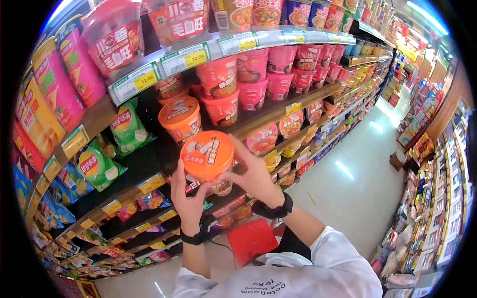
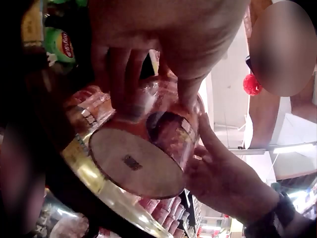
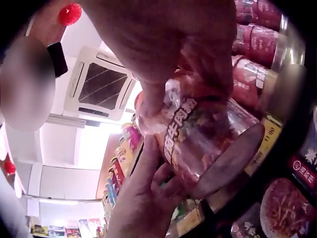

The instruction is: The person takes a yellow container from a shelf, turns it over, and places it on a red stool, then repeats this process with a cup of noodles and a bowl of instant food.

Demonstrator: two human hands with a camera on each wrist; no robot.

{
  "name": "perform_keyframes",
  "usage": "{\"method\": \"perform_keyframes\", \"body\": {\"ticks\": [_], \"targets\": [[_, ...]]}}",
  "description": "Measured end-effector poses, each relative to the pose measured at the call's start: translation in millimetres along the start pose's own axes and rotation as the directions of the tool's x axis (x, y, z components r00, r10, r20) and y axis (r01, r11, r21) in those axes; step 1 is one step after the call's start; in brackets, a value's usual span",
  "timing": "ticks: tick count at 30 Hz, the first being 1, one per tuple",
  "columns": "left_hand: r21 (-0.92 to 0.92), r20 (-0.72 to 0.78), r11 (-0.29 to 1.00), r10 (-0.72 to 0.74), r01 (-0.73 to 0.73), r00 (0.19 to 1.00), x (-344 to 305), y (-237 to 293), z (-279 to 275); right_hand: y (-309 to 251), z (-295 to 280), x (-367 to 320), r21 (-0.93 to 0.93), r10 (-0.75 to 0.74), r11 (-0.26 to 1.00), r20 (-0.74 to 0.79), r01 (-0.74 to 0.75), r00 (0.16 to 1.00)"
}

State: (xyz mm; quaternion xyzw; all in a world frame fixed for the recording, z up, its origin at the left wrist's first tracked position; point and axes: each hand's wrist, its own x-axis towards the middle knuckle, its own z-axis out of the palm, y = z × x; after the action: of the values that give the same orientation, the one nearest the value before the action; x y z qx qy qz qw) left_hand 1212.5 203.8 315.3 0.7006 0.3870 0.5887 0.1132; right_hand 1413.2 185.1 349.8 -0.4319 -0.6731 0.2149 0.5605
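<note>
Both hands hold one orange-lidded instant noodle bowl (image 1: 207,158) in front of the shop shelves. My left hand (image 1: 189,196) grips its lower left side, fingers curled round the wall. My right hand (image 1: 252,171) grips its right side. From the left wrist view the bowl (image 2: 148,148) shows its pale round base, left fingers (image 2: 119,74) over the top and the right hand (image 2: 223,178) under it. In the right wrist view the shrink-wrapped bowl (image 3: 208,139) sits between right fingers (image 3: 198,54) above and the left hand (image 3: 143,198) below.
A second orange bowl (image 1: 181,118) stands on the shelf behind. Pink and red noodle bowls (image 1: 253,77) fill the shelves with yellow price tags (image 1: 144,79). Green crisp bags (image 1: 99,164) hang at left. A red basket (image 1: 251,239) sits on the aisle floor (image 1: 348,179).
</note>
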Motion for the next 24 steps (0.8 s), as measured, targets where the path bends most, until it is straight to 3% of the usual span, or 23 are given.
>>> {"method": "perform_keyframes", "body": {"ticks": [2, 4, 5, 9, 12, 14, 21, 24], "targets": [[0.057, -0.034, 0.994, 0.091, -0.089, 0.995, 14, 10, -2, -9, -3, 9, -0.063, -0.044, 0.997, -0.004, 0.043, 0.999], [0.009, -0.048, 0.999, 0.036, -0.035, 0.998, 24, 22, -7, -19, -8, 20, -0.139, -0.063, 0.988, -0.011, 0.061, 0.998], [-0.009, -0.056, 0.999, 0.042, -0.042, 0.998, 29, 26, -8, -18, -8, 26, -0.076, -0.12, 0.99, -0.033, 0.118, 0.992], [-0.042, -0.113, 0.994, 0.097, -0.102, 0.989, 50, 34, -8, -41, -5, 43, 0.161, -0.064, 0.984, -0.062, 0.073, 0.996], [-0.086, -0.145, 0.988, 0.112, -0.126, 0.983, 64, 43, -8, -35, 5, 58, 0.326, -0.145, 0.929, -0.11, 0.173, 0.983], [-0.146, -0.136, 0.987, 0.047, -0.067, 0.99, 73, 49, -10, -45, 3, 67, 0.337, -0.112, 0.93, -0.116, 0.145, 0.987], [-0.209, -0.185, 0.974, 0.054, -0.093, 0.981, 106, 41, -1, -61, -4, 100, 0.278, -0.058, 0.956, -0.115, 0.089, 0.992], [-0.227, -0.194, 0.968, 0.061, -0.106, 0.979, 117, 33, 4, -51, 3, 118, 0.297, -0.116, 0.942, -0.15, 0.157, 0.982]]}}
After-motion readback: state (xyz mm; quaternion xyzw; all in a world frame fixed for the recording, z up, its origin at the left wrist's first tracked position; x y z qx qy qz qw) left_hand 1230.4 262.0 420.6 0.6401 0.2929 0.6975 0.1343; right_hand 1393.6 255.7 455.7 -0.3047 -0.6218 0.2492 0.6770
